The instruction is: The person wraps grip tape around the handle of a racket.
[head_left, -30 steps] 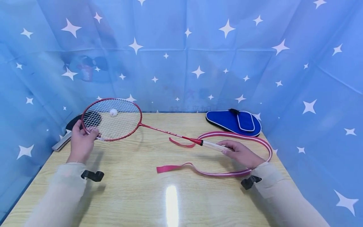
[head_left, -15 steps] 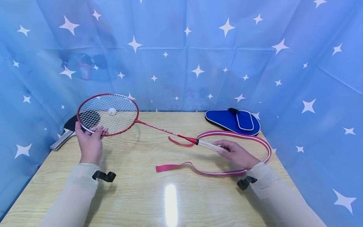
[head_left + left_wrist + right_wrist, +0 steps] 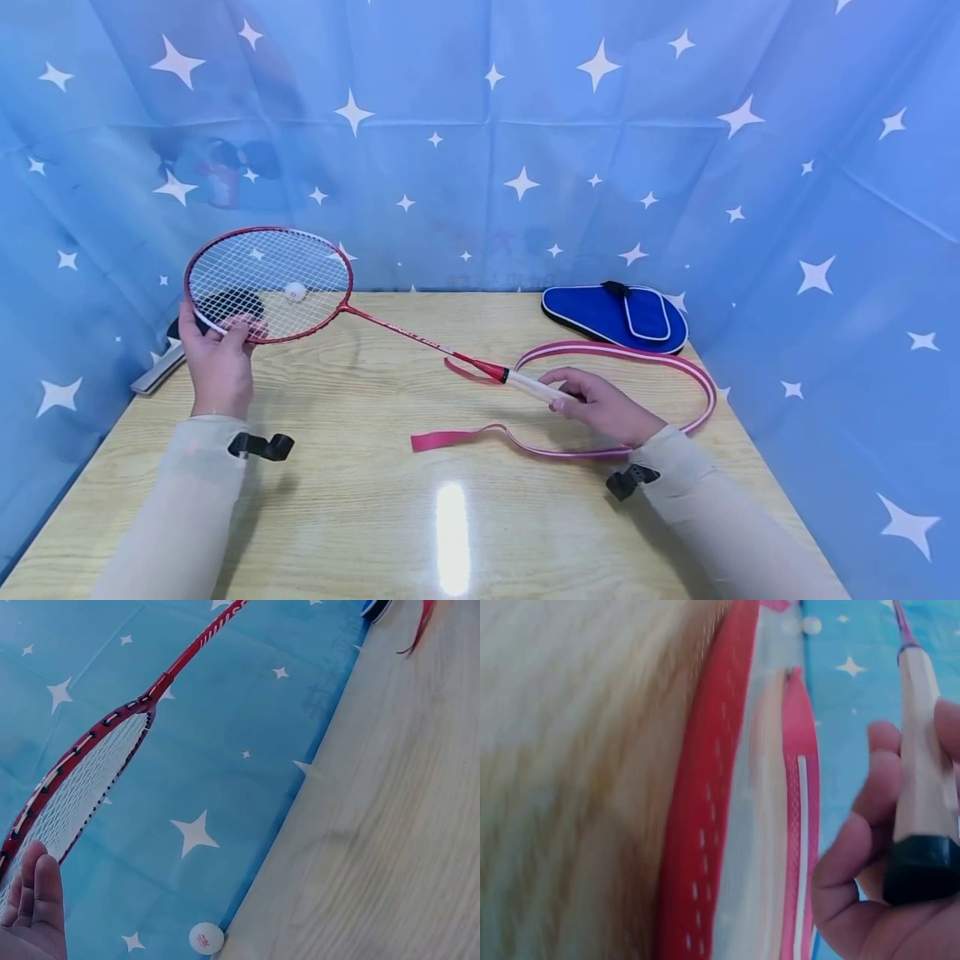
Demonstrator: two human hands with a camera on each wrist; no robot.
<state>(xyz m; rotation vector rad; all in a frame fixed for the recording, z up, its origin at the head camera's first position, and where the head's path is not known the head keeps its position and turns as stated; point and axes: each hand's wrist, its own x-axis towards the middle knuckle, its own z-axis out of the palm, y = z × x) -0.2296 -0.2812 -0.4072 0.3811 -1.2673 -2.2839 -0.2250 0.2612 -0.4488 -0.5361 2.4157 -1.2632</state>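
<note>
Aloft, racket (image 3: 397, 330), left hand (image 3: 217, 365) on rim (image 3: 64, 761), right hand (image 3: 606, 408) gripping, room beneath.

Blue case (image 3: 597, 312), pink strap (image 3: 705, 802), white ball (image 3: 206, 938) and paddle (image 3: 161, 372) on wooden table (image 3: 360, 500)

Both arms reach forward, in pale sleeves down to the wrists, each bearing a black mount. The left arm (image 3: 176, 508) rises almost straight, leaning slightly inward; the right arm (image 3: 727, 517) slants inward more steeply. The left hand (image 3: 219, 371) points up and away, its thumb set apart from the other fingers in a pinching grip; in the left wrist view, several fingers (image 3: 46, 889) lie nearly straight, side by side. The right hand (image 3: 603, 408) turns inward, back upward, and grips; in the right wrist view its fingers (image 3: 877, 780) bend at the joints. The hands are well apart.
</note>
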